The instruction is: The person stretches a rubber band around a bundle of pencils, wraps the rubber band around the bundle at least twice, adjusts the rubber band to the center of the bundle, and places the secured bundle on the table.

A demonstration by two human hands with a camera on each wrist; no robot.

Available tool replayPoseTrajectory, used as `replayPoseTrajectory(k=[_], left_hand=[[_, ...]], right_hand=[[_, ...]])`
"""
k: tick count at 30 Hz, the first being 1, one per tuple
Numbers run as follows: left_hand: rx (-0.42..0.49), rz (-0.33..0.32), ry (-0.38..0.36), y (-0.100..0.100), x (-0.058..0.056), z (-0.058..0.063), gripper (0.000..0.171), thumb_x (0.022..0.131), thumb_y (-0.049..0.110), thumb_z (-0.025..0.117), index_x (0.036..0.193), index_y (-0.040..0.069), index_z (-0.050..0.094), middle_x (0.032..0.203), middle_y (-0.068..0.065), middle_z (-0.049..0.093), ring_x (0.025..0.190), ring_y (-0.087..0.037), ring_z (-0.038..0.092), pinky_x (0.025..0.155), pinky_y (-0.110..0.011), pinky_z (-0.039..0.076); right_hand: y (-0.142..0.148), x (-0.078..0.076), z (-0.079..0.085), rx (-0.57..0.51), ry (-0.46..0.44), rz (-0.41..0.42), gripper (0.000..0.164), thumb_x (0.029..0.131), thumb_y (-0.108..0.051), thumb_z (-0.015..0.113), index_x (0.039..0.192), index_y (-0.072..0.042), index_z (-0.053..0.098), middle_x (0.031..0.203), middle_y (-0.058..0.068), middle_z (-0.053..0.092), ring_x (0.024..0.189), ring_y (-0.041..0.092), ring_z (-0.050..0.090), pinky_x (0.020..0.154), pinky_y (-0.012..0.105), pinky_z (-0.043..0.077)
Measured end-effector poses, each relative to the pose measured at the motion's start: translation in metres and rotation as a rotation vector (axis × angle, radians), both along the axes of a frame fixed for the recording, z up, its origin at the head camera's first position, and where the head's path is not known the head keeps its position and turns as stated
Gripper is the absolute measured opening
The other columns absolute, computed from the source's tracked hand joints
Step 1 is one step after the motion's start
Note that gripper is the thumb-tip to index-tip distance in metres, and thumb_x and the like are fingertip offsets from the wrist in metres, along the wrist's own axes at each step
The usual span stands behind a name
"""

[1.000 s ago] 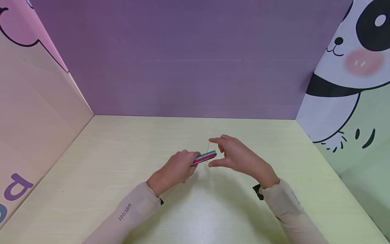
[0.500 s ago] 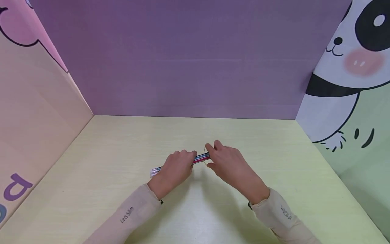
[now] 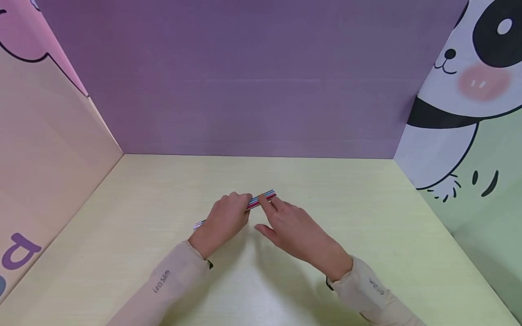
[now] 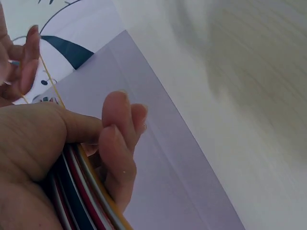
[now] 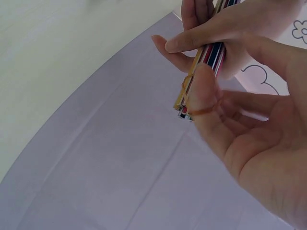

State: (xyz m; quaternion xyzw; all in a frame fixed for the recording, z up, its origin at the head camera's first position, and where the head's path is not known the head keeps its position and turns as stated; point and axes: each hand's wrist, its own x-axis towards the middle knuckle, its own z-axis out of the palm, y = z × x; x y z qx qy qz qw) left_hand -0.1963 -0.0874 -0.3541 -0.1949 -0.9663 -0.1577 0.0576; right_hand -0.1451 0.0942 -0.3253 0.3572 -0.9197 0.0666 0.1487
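A bundle of thin striped sticks that look like pencils (image 3: 257, 202) slants up to the right over the table. My left hand (image 3: 224, 219) grips it around the middle, its fingers and thumb wrapped about the sticks. Out of the far end stick flat, multicoloured tips. A thin yellow-brown rubber band (image 5: 201, 111) loops over the index finger of my right hand (image 3: 291, 231) and reaches the bundle near that end. In the left wrist view one taut strand of the rubber band (image 4: 52, 79) runs from a right fingertip to the sticks. My right thumb stands apart from the bundle.
A pale wooden table (image 3: 163, 181) lies beneath both hands. Behind it rises a purple wall (image 3: 253, 81), with a pink and cream panel (image 3: 49, 149) on the left and a panda-printed panel (image 3: 469, 149) on the right.
The right hand has moved left and turned over, bringing the rubber band from a thumb-and-finger stretch onto the bundle's end. The left hand and the bundle have shifted slightly left and up.
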Motion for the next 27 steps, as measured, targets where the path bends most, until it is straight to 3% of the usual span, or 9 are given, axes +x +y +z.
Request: replayPoseTrajectory(k=[6,11,14,17,21,24,27], left_hand=[[0.119,0.011,-0.114,-0.009,-0.007,0.003,0.011,0.093,-0.001,0.058,0.086,0.007,0.061,0.06,-0.001,0.056,0.034,-0.007,0.051,0.043,-0.027,0.044],[0.206,-0.029,-0.131,-0.012,-0.007,0.008,0.012,0.094,-0.001,0.058,0.086,0.008,0.06,0.057,-0.002,0.056,0.034,-0.006,0.053,0.043,-0.026,0.047],[0.257,-0.05,-0.125,-0.012,-0.005,0.011,0.015,0.095,0.001,0.058,0.082,0.009,0.059,0.056,-0.002,0.055,0.035,-0.007,0.054,0.043,-0.027,0.046],[0.321,-0.062,-0.124,-0.011,-0.004,0.014,0.017,0.097,0.002,0.058,0.081,0.009,0.058,0.055,-0.002,0.054,0.036,-0.008,0.056,0.043,-0.029,0.046],[0.392,-0.07,-0.119,-0.01,-0.002,0.018,0.014,0.099,0.006,0.059,0.085,0.007,0.058,0.054,-0.002,0.054,0.037,-0.009,0.057,0.044,-0.03,0.047],[0.426,-0.074,-0.129,-0.009,-0.001,0.02,0.012,0.1,0.009,0.06,0.088,0.006,0.059,0.054,-0.001,0.055,0.039,-0.012,0.059,0.044,-0.03,0.047],[0.477,-0.076,-0.14,-0.008,-0.001,0.022,0.008,0.099,0.009,0.06,0.092,0.006,0.062,0.054,-0.003,0.058,0.038,-0.014,0.059,0.044,-0.031,0.048]], right_hand=[[-0.001,0.001,0.003,-0.081,-0.004,0.105,0.044,0.094,-0.022,0.07,0.132,-0.009,0.052,0.085,0.002,0.054,0.06,0.01,0.047,0.053,0.02,0.042],[0.002,-0.001,0.004,-0.151,0.071,0.138,0.034,0.093,-0.016,0.071,0.123,-0.009,0.056,0.079,-0.001,0.054,0.057,0.009,0.046,0.053,0.019,0.041],[0.003,-0.003,0.005,-0.248,0.058,0.097,0.037,0.092,-0.014,0.07,0.123,-0.007,0.052,0.078,-0.002,0.058,0.052,0.007,0.043,0.051,0.019,0.04],[0.003,-0.005,0.006,-0.364,-0.009,-0.009,0.036,0.092,-0.014,0.068,0.121,-0.006,0.048,0.075,-0.003,0.06,0.049,0.007,0.041,0.05,0.021,0.04],[0.004,-0.01,0.005,-0.453,-0.111,-0.113,0.017,0.092,-0.015,0.066,0.102,-0.006,0.057,0.065,-0.006,0.053,0.051,0.008,0.042,0.051,0.024,0.041],[0.005,-0.014,0.003,-0.468,-0.146,-0.099,0.009,0.092,-0.015,0.066,0.086,-0.01,0.06,0.066,-0.007,0.053,0.058,0.009,0.047,0.057,0.024,0.044],[0.007,-0.016,0.002,-0.539,-0.093,0.002,0.01,0.093,-0.012,0.066,0.082,-0.012,0.065,0.076,-0.007,0.06,0.072,0.009,0.057,0.066,0.025,0.051]])
